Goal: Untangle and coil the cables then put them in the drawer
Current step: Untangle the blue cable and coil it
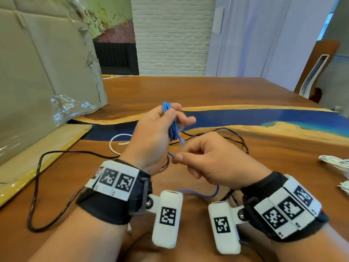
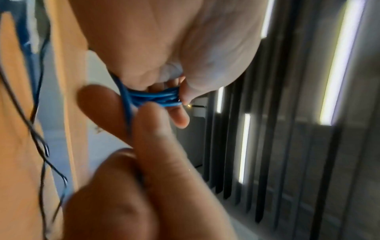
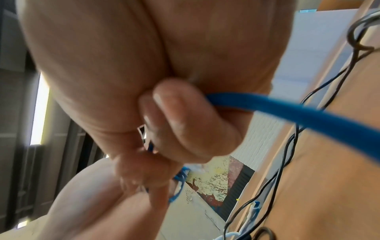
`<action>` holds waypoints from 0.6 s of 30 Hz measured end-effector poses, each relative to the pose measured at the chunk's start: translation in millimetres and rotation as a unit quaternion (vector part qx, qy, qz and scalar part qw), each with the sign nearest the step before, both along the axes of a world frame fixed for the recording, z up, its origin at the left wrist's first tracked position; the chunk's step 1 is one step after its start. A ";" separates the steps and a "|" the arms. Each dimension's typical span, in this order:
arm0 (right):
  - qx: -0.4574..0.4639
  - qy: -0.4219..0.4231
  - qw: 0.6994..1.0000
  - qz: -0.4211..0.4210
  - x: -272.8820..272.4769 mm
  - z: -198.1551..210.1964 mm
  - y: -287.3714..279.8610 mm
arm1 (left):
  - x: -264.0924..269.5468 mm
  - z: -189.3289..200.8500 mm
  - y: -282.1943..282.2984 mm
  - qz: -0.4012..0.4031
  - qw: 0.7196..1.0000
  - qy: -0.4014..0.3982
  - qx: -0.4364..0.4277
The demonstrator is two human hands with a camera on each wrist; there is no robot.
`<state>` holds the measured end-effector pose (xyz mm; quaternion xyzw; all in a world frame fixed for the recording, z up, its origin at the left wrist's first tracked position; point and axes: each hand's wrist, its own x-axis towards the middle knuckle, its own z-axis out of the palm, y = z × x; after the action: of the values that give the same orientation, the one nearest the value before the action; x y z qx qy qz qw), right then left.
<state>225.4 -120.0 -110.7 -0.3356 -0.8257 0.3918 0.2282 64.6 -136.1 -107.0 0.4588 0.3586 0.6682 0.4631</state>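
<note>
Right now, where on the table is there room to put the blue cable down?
Bare wood lies on the far side of the table, beyond the blue resin strip. Nearer, it is crowded: the black cable loops under both hands, a white cable lies behind the left hand, and white bundles sit at the right edge.

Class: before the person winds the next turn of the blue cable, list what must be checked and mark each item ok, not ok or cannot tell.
1. Left hand grips the blue cable coil: ok.
2. Right hand pinches the blue cable's loose part: ok.
3. Connector hangs free below the coil: ok.
4. Blue tail clear of the black cable: cannot tell; they cross near the wrists.
5. White cable coiled: not ok, lying loose on the table.
6. Drawer open and ready: cannot tell, not in view.
</note>
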 end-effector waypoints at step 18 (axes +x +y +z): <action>-0.066 0.348 0.925 -0.134 33.6 10.8 27.4 | -10.6 6.6 -15.4 -0.197 0.974 0.085 -0.070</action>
<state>259.0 -92.6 -100.0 -0.3001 -0.6138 0.5031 0.5292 54.0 -151.5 -100.5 0.5417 0.3454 0.4958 0.5843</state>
